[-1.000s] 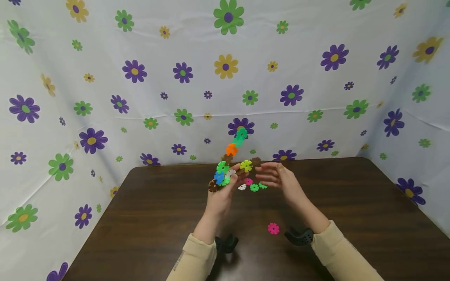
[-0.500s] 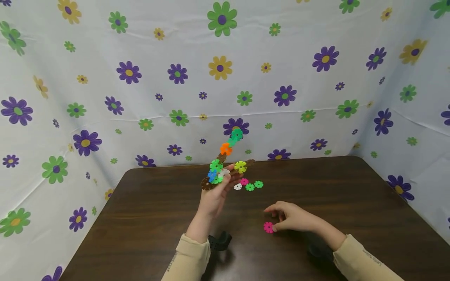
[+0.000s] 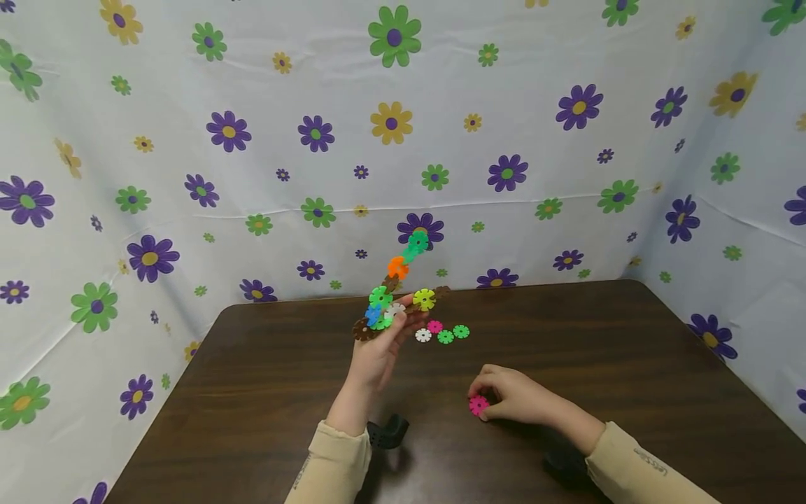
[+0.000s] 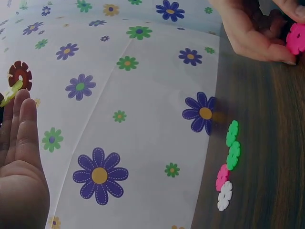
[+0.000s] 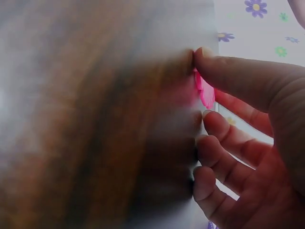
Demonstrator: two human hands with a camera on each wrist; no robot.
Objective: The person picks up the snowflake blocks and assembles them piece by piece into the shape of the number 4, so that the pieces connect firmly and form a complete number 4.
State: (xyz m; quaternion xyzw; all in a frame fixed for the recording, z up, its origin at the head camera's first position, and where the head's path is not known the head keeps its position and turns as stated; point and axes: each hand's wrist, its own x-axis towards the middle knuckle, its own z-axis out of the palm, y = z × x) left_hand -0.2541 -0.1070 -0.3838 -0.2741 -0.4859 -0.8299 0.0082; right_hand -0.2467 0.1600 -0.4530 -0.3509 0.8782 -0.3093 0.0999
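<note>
pink notched disc point(image 3: 476, 408), flat, pinched by right fingers point(image 5: 210, 149); left fingers point(image 4: 27, 117), nearly straight, hold linked-disc chain point(image 3: 376, 296).

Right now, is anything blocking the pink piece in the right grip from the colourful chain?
Nothing visible stands between the pink piece in the right grip and the chain in the left grip. Four other pieces lie on the table, farther back.

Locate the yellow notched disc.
In the head view, the yellow notched disc is near centre, by the left hand, just left of a brown disc.
</note>
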